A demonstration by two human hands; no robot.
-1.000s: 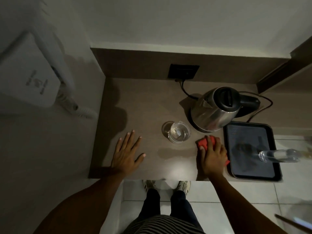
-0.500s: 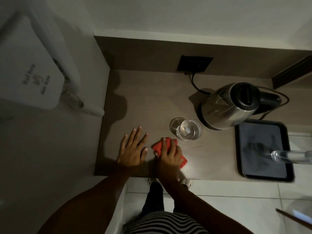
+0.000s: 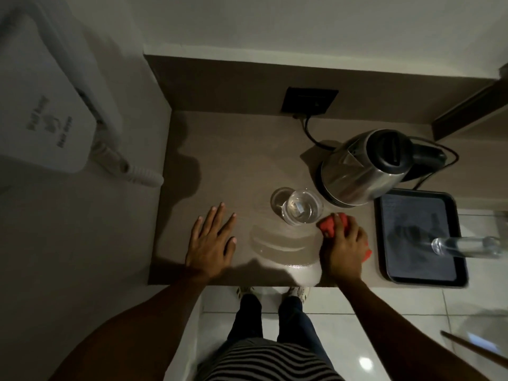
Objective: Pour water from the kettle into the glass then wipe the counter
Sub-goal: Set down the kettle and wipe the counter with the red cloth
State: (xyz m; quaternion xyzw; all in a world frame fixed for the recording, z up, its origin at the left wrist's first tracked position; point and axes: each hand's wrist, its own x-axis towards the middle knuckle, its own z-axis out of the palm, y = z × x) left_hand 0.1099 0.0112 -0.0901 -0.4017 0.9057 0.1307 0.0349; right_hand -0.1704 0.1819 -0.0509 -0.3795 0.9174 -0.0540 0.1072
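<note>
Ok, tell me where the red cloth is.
Head view: the cloth lies on the counter under the right hand, just right of the glass, in front of the kettle.

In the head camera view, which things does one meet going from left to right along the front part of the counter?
Left hand lying flat → glass → right hand pressing the red cloth → black tray → clear bottle lying over the tray's right edge.
</note>
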